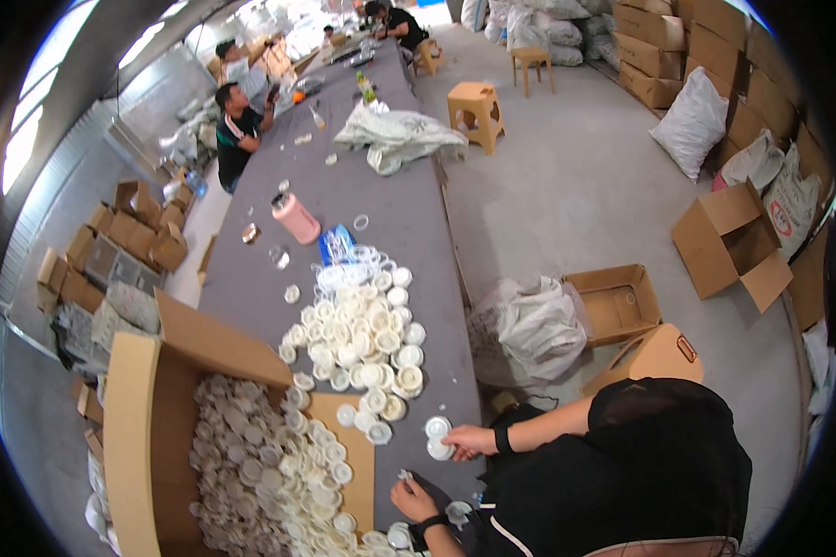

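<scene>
Right of bottom centre, a person's right hand (474, 440) pinches the edge of two round, shiny white discs (437, 427), thumb and fingers nearly closed on them. Lower and further left, the left hand (414, 499) is curled, its fingertips drawn together around a small pale scrap (405, 474), too small to make out. Both wrists wear black bands. The discs are at the near edge of a long table (409, 200) covered in smooth, dull grey. At centre lies a loose heap of ridged, cream-white caps (367, 325), with thin translucent rings (348, 274) at its top. At lower left, a stiff brown cardboard box (132, 436) brims with more caps, greyish ones beside whiter ones. Above the heap are a glossy blue packet (337, 245), a cylindrical pink bottle (295, 219) and a crumpled, pale woven sack (395, 137).
</scene>
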Tool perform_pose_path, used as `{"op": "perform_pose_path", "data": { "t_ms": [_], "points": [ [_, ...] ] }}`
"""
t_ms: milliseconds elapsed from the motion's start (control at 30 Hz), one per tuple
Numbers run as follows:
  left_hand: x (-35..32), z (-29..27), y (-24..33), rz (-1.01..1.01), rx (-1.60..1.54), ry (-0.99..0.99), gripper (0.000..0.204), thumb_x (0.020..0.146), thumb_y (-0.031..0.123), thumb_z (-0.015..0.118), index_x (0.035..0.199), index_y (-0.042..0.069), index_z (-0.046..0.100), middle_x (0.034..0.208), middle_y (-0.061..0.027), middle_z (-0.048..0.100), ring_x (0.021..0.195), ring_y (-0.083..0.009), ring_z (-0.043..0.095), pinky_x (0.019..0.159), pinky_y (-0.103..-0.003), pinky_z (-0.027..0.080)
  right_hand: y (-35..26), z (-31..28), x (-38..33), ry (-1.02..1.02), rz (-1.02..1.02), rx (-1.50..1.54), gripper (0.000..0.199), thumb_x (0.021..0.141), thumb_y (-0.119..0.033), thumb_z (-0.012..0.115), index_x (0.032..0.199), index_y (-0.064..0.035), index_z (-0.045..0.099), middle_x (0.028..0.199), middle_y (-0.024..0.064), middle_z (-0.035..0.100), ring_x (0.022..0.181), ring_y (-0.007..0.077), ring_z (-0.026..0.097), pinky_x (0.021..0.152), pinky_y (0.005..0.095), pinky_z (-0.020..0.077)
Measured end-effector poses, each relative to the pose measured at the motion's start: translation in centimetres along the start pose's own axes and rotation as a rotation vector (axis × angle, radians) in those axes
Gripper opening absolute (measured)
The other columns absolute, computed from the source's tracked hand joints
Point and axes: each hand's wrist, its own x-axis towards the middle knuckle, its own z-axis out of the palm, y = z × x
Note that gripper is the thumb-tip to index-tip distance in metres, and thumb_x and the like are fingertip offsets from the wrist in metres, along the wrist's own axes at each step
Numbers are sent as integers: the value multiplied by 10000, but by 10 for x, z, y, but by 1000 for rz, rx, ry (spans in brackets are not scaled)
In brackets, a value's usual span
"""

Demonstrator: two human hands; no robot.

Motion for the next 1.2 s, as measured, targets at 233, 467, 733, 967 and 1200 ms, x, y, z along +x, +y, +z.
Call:
{"op": "perform_pose_path", "data": {
  "t_ms": [233, 467, 733, 967, 1200],
  "points": [
    [7, 19, -20, -538, -862, 85, 235, 826, 181, 445, 808, -41, 517, 747, -115, 561, 644, -198, 545, 557, -297, 434, -5, 9, -22, 2, -3, 70, 259, 820, -298, 484, 949, -73, 497, 738, 7, 492, 607, 105, 529, 512, 220, 441],
    [13, 32, -47, -680, -859, -184, 262, 819, 230, 442, 820, -22, 513, 760, -112, 561, 613, -223, 577, 435, -333, 463, -8, 3, -39, 13, -22, 146, 259, 828, -298, 464, 948, -71, 503, 764, 11, 515, 608, 99, 521, 519, 218, 434],
    [16, 39, -21, -526, -632, -80, 268, 795, 221, 531, 802, -42, 482, 703, -88, 519, 607, -182, 500, 571, -299, 436, -9, -21, -57, 55, 1, 184, 266, 824, -282, 458, 961, -59, 503, 776, 17, 522, 601, 103, 519, 523, 227, 431],
    [16, 30, -13, -163, -144, 63, 380, 690, 102, 581, 1001, -68, 441, 990, -202, 424, 926, -314, 420, 816, -390, 347, -23, -28, -41, 78, -44, 333, 243, 799, -252, 450, 931, -53, 497, 756, 43, 513, 597, 122, 523, 513, 236, 433],
    [32, 22, 8, -326, -163, 170, 384, 722, 89, 557, 1032, -87, 417, 1006, -211, 390, 918, -318, 432, 822, -386, 358, -88, -66, 11, 355, -432, 167, 177, 777, -227, 456, 838, -63, 484, 701, 40, 522, 569, 116, 512, 499, 240, 418]
  ]
}}
